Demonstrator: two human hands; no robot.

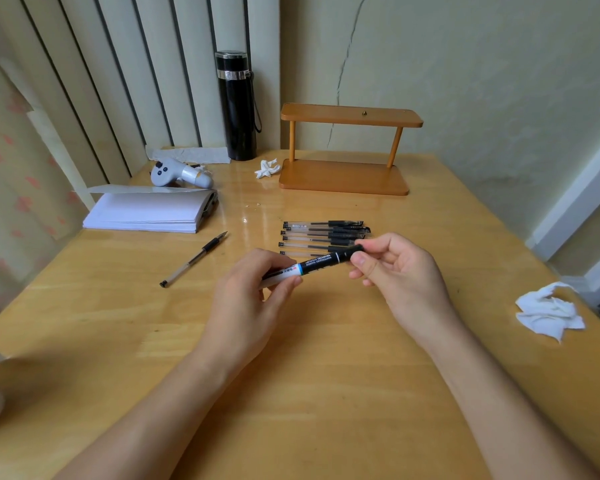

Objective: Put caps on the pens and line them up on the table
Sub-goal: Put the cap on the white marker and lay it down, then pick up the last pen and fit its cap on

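Working from the far left of my grip, I see one uncapped pen (194,260) lying alone on the table (326,375), nib bare, well apart from both hands and from the row. It is the piece most easily forgotten, and I judge its exposed tip could mark the wood if nudged.

My left hand (253,299) is closed around the white rear half of the marker (317,265), thumb and fingertips pinching the barrel. My right hand (395,271) is clamped on the black cap (355,252) at the marker's other end, thumb pressed against it. Whether the cap is fully seated I cannot tell; if I let go early, it may sit crooked or drop.

Just beyond my right knuckles lies the row of capped pens (326,233), clear barrels and black grips, packed side by side and partly hidden by the marker. The risk here, as I judge it, is my right hand sweeping back into that row and scattering it.

The marker itself is thick, white at the left-hand end, black with white lettering toward the cap, a blue band between, held clear above the table and tilted up to the right.
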